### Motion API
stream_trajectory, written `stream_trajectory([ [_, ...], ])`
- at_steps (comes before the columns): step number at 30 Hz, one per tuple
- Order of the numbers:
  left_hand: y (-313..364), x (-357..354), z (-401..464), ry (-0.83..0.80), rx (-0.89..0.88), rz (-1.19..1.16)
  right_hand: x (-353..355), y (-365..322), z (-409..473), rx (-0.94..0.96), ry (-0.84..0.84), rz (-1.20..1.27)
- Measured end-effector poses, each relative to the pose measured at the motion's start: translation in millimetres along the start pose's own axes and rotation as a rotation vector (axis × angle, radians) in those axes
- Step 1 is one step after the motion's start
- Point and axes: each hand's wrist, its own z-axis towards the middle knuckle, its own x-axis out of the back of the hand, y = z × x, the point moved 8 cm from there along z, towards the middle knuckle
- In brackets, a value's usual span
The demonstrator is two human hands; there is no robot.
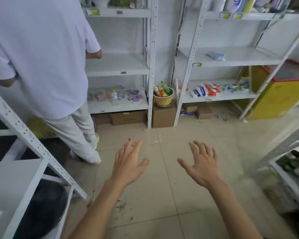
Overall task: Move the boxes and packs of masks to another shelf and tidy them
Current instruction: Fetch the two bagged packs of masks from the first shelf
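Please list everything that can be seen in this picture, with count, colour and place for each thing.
shelf units: two facing, white, back wall; parts of others at left and right edges.
blue pack: one, pale blue, middle shelf of the right unit.
flat packs: a row, count unclear, blue, white and orange, bottom shelf of the right unit.
small goods: several, mixed colours, bottom shelf of the left unit.
pot: one, yellow, holding bottles, on a cardboard box between the units.
yellow cabinet: one, red rim, far right.
other person: one, white clothes, left.
left hand: open, empty, above the floor.
right hand: open, empty, above the floor.
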Motion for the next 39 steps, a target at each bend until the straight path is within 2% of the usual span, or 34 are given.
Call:
stream_trajectory([
  [8,71.2,-22.9,97.1,-0.017,-0.136,-0.033,14.3,53.2,40.4,-0.141,0.085,0.021],
  [14,128.0,-31.1,169.0,0.010,-0.190,-0.051,14.5,101.8,91.5,-0.165,-0.006,-0.009],
  [20,163.5,-41.4,222.7,0.000,-0.227,-0.055,20.9,137.8,146.2,-0.198,-0.014,-0.015],
  [29,223.3,-49.9,331.2,0.035,-0.396,-0.119,38.2,191.1,221.0,-0.339,0.077,-0.012],
  [35,270.3,-84.5,387.3,-0.021,-0.426,-0.100,37.9,242.6,244.1,-0.432,0.077,0.040],
  [39,321.7,-105.3,422.8,-0.025,-0.440,-0.108,51.8,276.0,274.9,-0.436,0.150,0.044],
])
